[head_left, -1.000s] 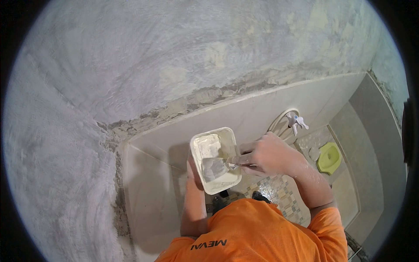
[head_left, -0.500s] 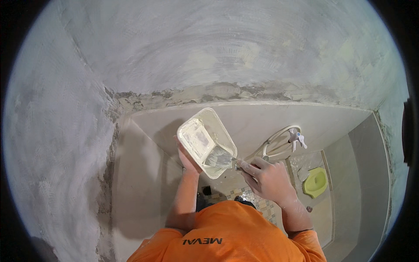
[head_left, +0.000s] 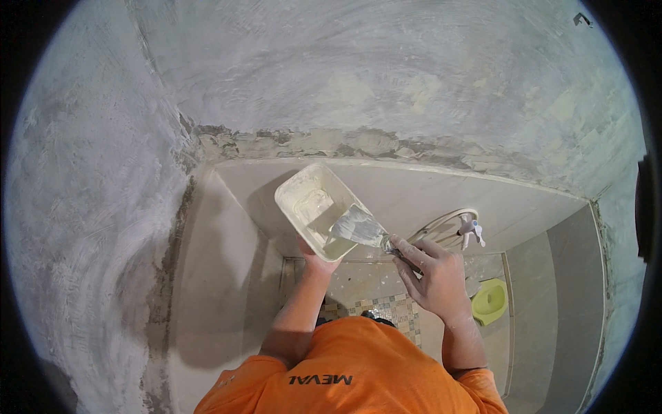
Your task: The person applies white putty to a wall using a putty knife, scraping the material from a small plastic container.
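Observation:
My left hand (head_left: 318,257) is wrapped round the lower end of a cream rectangular plastic tub (head_left: 288,207), most of its fingers hidden beneath. Pale filler paste (head_left: 314,205) coats the tub's inside and lies on its bottom. In my right hand (head_left: 433,274) is a putty knife (head_left: 358,226), gripped by its handle. Its wide metal blade, smeared with paste, reaches over the tub's right rim. Whether the blade touches the rim I cannot tell. White smears cover the fingers of my right hand.
Ahead stands a grey plastered wall (head_left: 331,76) with a rough strip (head_left: 372,141) above pale wall panels (head_left: 303,172). A white tap (head_left: 470,229) with a looped hose sticks out at the right. Below it sits a green squat toilet (head_left: 489,302); mosaic tiles (head_left: 393,310) cover part of the floor.
The putty knife has risen from inside the tub to above its right rim. The tub is tilted a little differently, and my right hand has shifted slightly right. The view has turned slightly.

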`<state>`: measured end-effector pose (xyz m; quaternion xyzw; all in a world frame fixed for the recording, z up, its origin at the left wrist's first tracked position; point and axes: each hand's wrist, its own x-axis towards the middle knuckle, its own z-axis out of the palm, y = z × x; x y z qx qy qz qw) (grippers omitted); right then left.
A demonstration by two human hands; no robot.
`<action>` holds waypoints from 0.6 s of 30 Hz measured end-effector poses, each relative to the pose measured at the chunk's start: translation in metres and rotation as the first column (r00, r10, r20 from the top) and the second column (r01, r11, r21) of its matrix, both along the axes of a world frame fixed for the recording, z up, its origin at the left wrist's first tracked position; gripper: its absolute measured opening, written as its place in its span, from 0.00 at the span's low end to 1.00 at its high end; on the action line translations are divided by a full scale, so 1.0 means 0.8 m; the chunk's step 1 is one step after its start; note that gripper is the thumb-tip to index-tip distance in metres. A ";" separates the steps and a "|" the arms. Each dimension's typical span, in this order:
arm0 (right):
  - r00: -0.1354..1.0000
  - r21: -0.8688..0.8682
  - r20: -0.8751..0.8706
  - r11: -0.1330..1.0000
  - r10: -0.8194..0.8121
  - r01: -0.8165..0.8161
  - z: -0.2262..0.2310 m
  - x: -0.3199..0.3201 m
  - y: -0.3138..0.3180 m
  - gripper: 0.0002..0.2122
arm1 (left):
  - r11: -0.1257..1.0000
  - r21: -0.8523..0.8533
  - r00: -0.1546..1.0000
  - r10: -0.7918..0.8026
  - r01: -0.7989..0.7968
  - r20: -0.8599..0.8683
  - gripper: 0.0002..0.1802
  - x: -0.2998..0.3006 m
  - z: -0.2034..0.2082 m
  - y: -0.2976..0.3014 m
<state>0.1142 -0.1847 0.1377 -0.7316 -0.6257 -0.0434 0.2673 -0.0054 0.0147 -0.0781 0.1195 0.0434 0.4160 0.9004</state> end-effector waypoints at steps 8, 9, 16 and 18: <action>0.995 0.114 -0.100 0.993 -0.014 0.026 0.002 0.006 0.002 0.16 | 0.995 -0.026 0.985 -0.101 0.098 -0.143 0.43 0.002 0.058 -0.009; 0.990 0.122 -0.141 0.992 -0.016 0.033 0.001 0.002 0.001 0.16 | 0.994 0.001 0.990 -0.104 0.105 -0.092 0.43 -0.001 0.039 0.000; 0.981 0.135 -0.185 0.987 -0.058 0.084 0.009 0.001 -0.019 0.16 | 0.995 -0.094 0.991 -0.025 0.013 -0.130 0.41 0.019 0.055 -0.023; 0.975 0.086 -0.218 0.994 -0.041 0.061 0.008 -0.001 -0.021 0.17 | 0.995 -0.046 0.995 -0.095 0.093 -0.041 0.32 0.018 -0.014 0.014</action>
